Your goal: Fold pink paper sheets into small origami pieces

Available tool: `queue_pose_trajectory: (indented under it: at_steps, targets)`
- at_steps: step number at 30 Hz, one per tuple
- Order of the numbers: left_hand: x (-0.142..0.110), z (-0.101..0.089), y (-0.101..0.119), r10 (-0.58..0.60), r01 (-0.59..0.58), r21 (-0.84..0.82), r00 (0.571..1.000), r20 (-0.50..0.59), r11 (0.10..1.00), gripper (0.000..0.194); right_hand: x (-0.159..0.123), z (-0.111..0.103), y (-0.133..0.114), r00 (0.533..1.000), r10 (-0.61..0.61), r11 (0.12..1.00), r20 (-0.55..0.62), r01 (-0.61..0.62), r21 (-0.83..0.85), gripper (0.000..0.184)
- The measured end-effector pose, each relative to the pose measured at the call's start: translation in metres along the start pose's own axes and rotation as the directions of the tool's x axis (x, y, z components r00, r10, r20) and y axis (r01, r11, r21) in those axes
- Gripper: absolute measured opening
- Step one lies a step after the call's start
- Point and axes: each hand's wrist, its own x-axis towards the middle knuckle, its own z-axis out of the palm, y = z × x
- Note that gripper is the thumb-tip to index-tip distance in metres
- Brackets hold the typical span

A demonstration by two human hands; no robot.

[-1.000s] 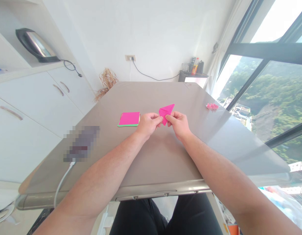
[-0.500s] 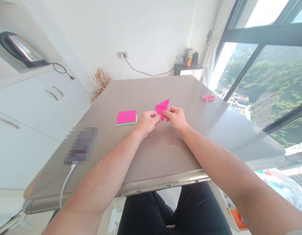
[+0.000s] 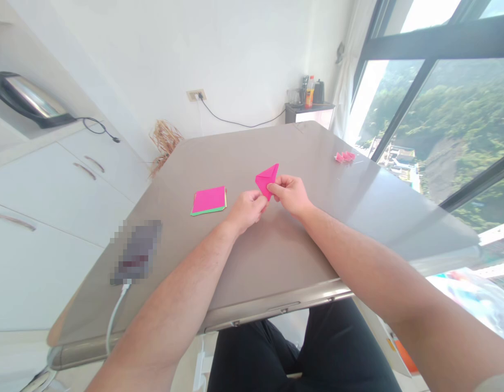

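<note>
Above the middle of the table, a bright pink folded paper (image 3: 267, 177) is held between both hands, its pointed tip up and to the right. My right hand (image 3: 291, 194) pinches its right side, thumb on the front face. My left hand (image 3: 249, 208) is closed at the lower corner, fingers curled; the paper's lowest part is hidden behind them. Left of that hand lies a stack of square coloured paper (image 3: 210, 200), pink on top with green and yellow edges showing.
The table (image 3: 276, 256) has small pink folded paper pieces (image 3: 344, 157) at its far right. A pixelated dark device (image 3: 137, 253) with a white cable (image 3: 116, 313) lies at the left. A kettle (image 3: 33, 100) stands on the left counter; a window is on the right.
The left fingers have slid down to the paper's lower corner, uncovering more of its left part. The right hand keeps its pinch. The camera view has shifted slightly.
</note>
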Motion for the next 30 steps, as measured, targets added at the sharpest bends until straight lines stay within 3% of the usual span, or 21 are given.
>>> queue_pose_trajectory:
  at_steps: [4, 11, 21, 30]
  targets:
    - [-0.002, -0.001, 0.003, 0.035, -0.034, 0.024, 0.999, -0.022, 0.999, 0.013, -0.001, -0.001, -0.003, 1.000, -0.003, 1.000, 0.009, 0.003, 0.024, 0.020]
    - [0.001, -0.004, 0.007, 0.092, -0.128, -0.117, 0.958, -0.273, 0.985, 0.014, -0.004, -0.001, -0.005, 0.995, 0.002, 1.000, 0.104, -0.001, -0.008, 0.018]
    - [0.003, -0.011, 0.005, 0.041, -0.100, -0.216, 0.964, -0.265, 0.971, 0.017, -0.006, -0.001, -0.007, 0.993, 0.002, 0.998, 0.118, 0.004, -0.057, 0.018]
    - [0.000, -0.013, 0.010, 0.032, -0.077, -0.226, 0.980, -0.195, 0.971, 0.016, -0.004, -0.005, -0.007, 0.989, 0.001, 0.997, 0.147, 0.010, -0.073, 0.015]
